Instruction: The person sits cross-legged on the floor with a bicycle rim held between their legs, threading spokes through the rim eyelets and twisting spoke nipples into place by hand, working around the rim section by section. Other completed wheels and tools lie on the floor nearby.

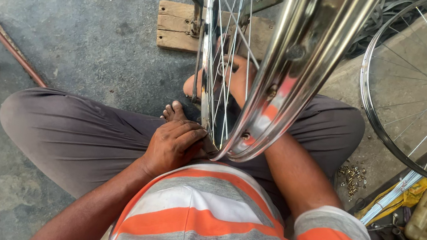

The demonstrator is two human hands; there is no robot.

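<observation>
Right between the seated person's knees stands a shiny bicycle rim, upright on edge, its plane running straight away from the body toward a wooden block on the concrete floor. The rim's lowest curve sits just in front of the striped shirt. The left hand is the nearer one: it rests at that bottom curve, fingers bent and pressed against the rim's left side where the spokes meet it. The right hand reaches forward, past the rim's right side and in among the spokes; whether it grips one I cannot tell. A second laced wheel leans well off to the right, beside a scatter of brass nipples.
</observation>
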